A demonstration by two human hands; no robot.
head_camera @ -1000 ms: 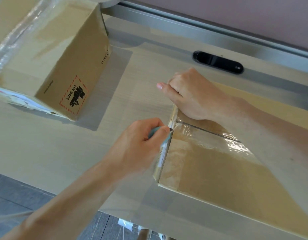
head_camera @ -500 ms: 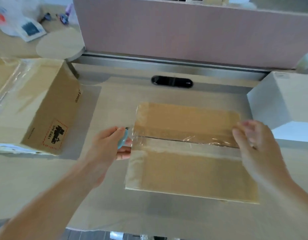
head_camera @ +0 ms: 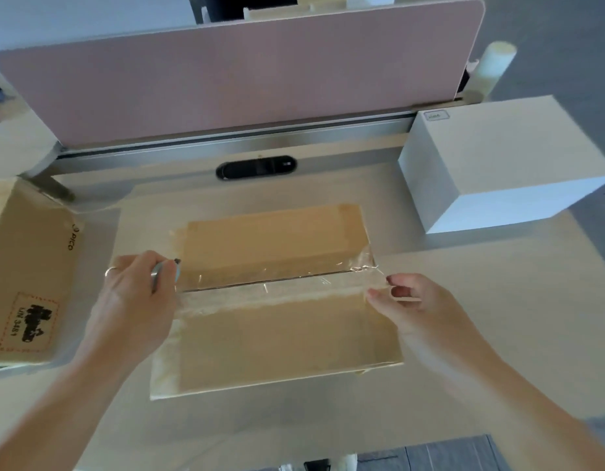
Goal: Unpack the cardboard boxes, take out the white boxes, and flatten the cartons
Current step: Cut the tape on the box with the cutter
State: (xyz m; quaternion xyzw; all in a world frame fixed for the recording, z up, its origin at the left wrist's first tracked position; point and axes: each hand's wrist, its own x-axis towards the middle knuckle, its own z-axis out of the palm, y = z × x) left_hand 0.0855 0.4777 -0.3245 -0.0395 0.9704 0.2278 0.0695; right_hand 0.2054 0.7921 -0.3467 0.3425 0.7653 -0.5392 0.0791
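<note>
A taped cardboard carton lies in the middle of the desk, its two top flaps meeting at a seam under clear tape. My left hand grips a small blue-handled cutter at the seam's left end. My right hand is at the carton's right edge, fingers curled with the fingertips at the loose tape end; whether it pinches the tape is unclear. A white box stands at the right of the desk.
A second cardboard carton with a UN 3481 label lies at the left edge. A pink divider panel and metal rail close off the back. A black cable slot sits behind the carton.
My right hand moved from the seam's left end to the carton's right edge. My left hand with the cutter stayed at the left end. The view swung up and right, showing the white box.
</note>
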